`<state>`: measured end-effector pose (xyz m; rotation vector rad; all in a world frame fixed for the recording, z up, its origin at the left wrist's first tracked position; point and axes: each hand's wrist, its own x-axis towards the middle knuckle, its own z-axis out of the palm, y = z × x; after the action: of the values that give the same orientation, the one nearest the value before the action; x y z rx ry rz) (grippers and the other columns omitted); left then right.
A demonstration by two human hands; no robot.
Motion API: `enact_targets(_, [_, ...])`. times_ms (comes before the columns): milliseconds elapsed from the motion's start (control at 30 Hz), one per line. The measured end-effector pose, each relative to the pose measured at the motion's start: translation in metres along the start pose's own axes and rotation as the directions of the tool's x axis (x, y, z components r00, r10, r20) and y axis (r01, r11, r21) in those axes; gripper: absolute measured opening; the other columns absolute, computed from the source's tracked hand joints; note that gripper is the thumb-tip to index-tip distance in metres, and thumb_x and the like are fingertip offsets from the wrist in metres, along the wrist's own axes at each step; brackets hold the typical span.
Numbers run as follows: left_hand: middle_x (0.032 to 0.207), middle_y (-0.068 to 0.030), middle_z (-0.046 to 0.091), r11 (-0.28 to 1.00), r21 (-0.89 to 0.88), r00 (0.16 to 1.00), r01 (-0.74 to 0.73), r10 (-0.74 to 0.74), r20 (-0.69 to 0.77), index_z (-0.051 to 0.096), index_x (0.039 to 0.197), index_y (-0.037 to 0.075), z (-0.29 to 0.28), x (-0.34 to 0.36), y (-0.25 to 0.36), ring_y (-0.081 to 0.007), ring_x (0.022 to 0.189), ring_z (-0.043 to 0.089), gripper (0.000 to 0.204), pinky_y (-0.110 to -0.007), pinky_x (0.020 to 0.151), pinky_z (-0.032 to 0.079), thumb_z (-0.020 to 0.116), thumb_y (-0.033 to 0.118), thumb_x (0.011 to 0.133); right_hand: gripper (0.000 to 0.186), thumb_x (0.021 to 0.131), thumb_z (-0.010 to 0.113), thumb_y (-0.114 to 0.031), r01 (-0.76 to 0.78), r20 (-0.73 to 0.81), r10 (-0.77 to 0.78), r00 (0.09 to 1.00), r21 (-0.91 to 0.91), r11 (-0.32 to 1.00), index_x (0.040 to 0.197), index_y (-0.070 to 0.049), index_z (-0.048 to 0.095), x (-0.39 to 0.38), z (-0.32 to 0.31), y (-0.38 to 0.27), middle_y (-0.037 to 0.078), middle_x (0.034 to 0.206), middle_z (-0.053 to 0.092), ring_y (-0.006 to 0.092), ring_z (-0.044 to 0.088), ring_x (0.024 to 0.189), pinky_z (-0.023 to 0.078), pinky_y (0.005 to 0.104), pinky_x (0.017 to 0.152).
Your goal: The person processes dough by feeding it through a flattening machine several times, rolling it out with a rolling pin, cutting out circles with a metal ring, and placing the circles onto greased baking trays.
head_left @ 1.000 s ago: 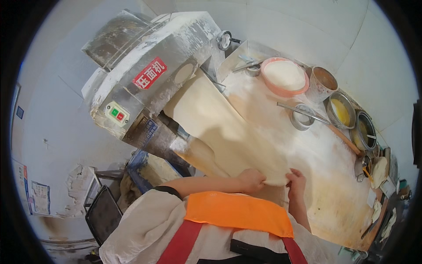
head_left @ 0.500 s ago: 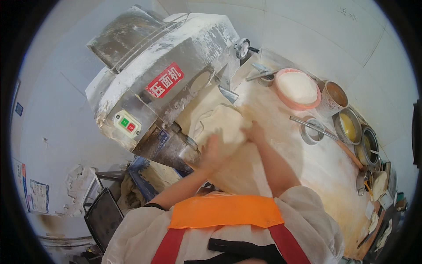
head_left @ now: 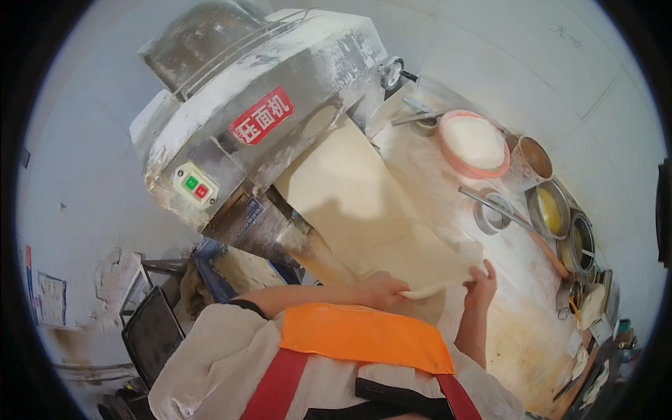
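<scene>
A wide, smooth dough sheet stretches from under the steel dough-rolling machine down toward me over the floury worktop. My left hand is closed on its near edge, which curls up a little there. At the near right corner my right hand has its thumb and fingertips at the same edge, seemingly pinching it. Between the two hands the edge hangs slightly lifted, with a shadow below.
Along the worktop's right side stand a pink basin of white flour, a metal ring-shaped tin, a rolling pin and a pot of yellow liquid. A blue crate sits below the machine at left.
The bunched dough by the machine now lies spread as a long flat sheet. Both hands have come back toward my body, the right one also farther right, drawing the near edge along.
</scene>
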<state>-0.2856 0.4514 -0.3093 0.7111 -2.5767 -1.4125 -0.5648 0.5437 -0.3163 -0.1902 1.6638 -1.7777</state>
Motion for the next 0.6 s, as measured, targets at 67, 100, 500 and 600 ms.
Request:
enact_targets(67, [0.081,-0.0157,0.069,0.953,-0.262,0.988,0.15,-0.15,0.021,0.067,0.104,0.007,-0.019,-0.006,0.037,-0.0229,0.074,0.066,0.028,-0.036,0.066,0.05,0.063,0.029,0.088,0.059,0.072,0.067,-0.001,0.038,-0.006,-0.038,0.999,0.044,0.998,0.128,-0.001,0.048,0.007,0.026,-0.034,0.007,0.091,0.061,0.0129,0.058,0.065,0.043,0.0247,0.046])
enact_targets(100, [0.083,-0.0134,0.069,0.854,-0.44,0.952,0.278,-0.306,0.007,0.066,0.106,0.006,-0.036,-0.009,0.045,-0.0183,0.076,0.065,0.027,-0.033,0.067,0.05,0.063,0.027,0.089,0.06,0.073,0.067,-0.001,0.069,0.06,-0.074,0.995,0.081,0.994,0.13,-0.001,0.046,0.011,0.048,-0.049,0.007,0.091,0.061,0.0119,0.057,0.065,0.043,0.0248,0.048])
enact_targets(500, [0.148,-0.02,0.032,0.708,0.397,0.688,0.584,-0.172,-0.705,0.027,0.146,0.003,-0.073,-0.033,-0.056,-0.0315,0.137,0.032,0.085,-0.036,0.11,0.03,0.071,0.033,0.079,0.074,0.067,0.08,-0.025,0.394,0.382,-0.124,0.916,-0.797,0.458,0.127,0.004,0.048,0.09,0.262,0.105,0.02,0.111,0.064,0.0272,0.065,0.09,0.051,0.0355,0.082])
enact_targets(600, [0.138,-0.0172,0.043,0.62,0.606,0.809,0.498,-0.082,-0.581,0.038,0.137,0.002,-0.061,-0.037,-0.079,-0.0327,0.13,0.04,0.075,-0.038,0.106,0.033,0.069,0.036,0.078,0.061,0.069,0.074,-0.014,0.416,0.325,-0.287,0.901,-0.461,0.784,0.123,0.001,0.051,0.06,0.265,0.12,0.015,0.104,0.065,0.0237,0.065,0.082,0.053,0.0343,0.068])
